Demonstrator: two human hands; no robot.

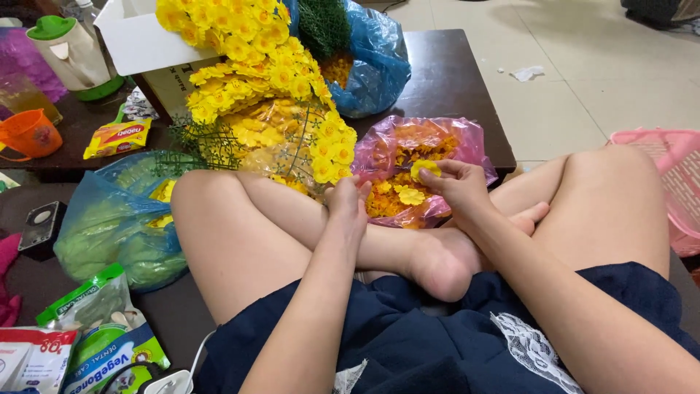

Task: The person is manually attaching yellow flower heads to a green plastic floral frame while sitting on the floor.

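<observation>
Flower head pinched up in our right hand, just above the pink bag.

We've got the right hand (456, 182) grasping a small yellow flower head (424, 169) between thumb and fingertips, its round face tilted up and toward the left; it's too round to give a long axis. It sits just over the pink bag (467, 142) of loose yellow and orange blooms. Our left hand (347, 204) is curled beside it, fingers bunched, and we can't tell whether it grips anything. A big spray of yellow flowers (270, 80) on green stems runs from the white box (138, 40) down toward our knees, long axis top-left to bottom-right.
</observation>
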